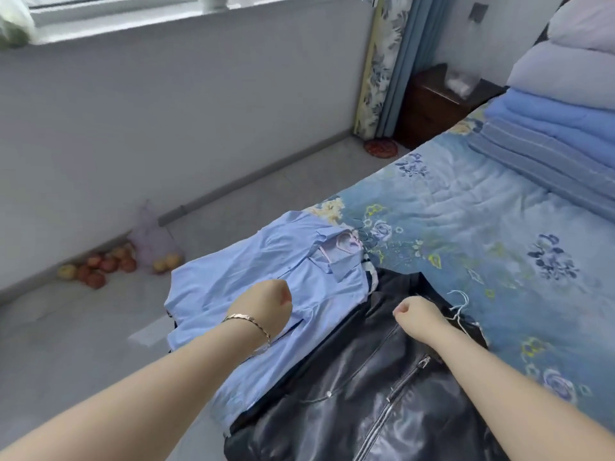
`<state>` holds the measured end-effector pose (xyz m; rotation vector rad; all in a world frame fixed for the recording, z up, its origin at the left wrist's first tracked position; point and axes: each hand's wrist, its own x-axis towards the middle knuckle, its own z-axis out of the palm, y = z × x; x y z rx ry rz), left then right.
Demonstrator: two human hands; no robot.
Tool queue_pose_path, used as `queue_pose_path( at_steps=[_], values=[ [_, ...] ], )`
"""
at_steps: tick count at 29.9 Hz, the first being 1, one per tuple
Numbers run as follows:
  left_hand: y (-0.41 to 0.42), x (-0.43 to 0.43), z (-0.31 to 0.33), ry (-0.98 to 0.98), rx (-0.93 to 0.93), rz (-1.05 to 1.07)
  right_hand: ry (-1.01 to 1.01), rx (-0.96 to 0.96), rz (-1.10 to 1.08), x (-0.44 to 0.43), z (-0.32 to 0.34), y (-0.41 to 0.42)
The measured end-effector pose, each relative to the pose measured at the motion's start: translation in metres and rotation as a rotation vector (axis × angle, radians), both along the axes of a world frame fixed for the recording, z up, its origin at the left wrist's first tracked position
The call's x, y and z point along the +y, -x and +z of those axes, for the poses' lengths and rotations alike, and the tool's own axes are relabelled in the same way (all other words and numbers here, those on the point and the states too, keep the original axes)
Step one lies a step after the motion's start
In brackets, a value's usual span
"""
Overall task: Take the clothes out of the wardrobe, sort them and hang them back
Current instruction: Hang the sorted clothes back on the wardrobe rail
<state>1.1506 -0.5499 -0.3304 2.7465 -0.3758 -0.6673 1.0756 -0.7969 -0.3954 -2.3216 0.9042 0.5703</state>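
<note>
A light blue shirt lies flat on the bed's near-left corner with a pink hanger in its collar. Partly under it, to the right, lies a shiny black leather jacket with a zipper. A strip of striped cloth shows between them. My left hand, with a bracelet on the wrist, is a closed fist over the shirt's middle. My right hand is a closed fist over the jacket's upper part, near its collar. The curled fingers of both hands are hidden, and I see no cloth lifted.
The bed has a blue floral quilt, with folded blankets stacked at its far end. A dark nightstand and curtains stand behind. Apples and a mesh bag lie on the floor by the wall.
</note>
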Motion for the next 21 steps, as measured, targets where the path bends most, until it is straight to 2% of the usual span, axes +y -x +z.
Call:
queue_pose_path(
  at_steps=[12,17,21],
  values=[
    [-0.164,-0.062,-0.156,-0.008,0.095,0.007,-0.043,0.15,-0.051,-0.049,-0.193,-0.184],
    [-0.192,-0.066,-0.207,-0.021,0.138,0.016,-0.001,0.157,-0.168,-0.056,-0.256,-0.218],
    [-0.203,-0.065,-0.223,-0.034,0.174,0.024,0.012,0.09,-0.331,-0.061,-0.269,-0.223]
  ],
)
